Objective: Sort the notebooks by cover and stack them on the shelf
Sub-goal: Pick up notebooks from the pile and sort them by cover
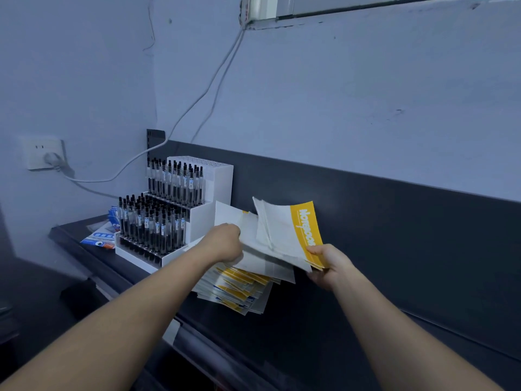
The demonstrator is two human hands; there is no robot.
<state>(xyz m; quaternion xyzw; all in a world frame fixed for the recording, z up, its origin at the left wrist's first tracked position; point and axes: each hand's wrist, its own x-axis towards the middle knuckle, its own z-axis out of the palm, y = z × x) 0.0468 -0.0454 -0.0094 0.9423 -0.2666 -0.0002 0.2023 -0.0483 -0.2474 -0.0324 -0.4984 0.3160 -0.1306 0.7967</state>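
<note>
- While I watch the lifted notebooks (284,232) fan out above the stack (239,289), my worry is a slip: they are thin and splayed, held only near one edge, so a loose sheet could slide free and drop onto the shelf (310,320) or off its front lip.
- The stack itself sits askew, corners jutting toward the shelf edge; I judge that a careless tug from above could drag its top copies forward.
- The pen display (169,215) stands just beside the stack on the left, so a wide sweep of the left arm could knock the pens.
- My right hand (329,266) reaches in from the lower right, thumb on top of the yellow spine band, fingers beneath, pinching the yellow-banded notebook tilted up against the dark back panel (394,221).
- My left hand (225,241) is knuckles-up, fingers curled closed on the white covers, peeling them leftward; its fingertips are hidden under the paper.
</note>
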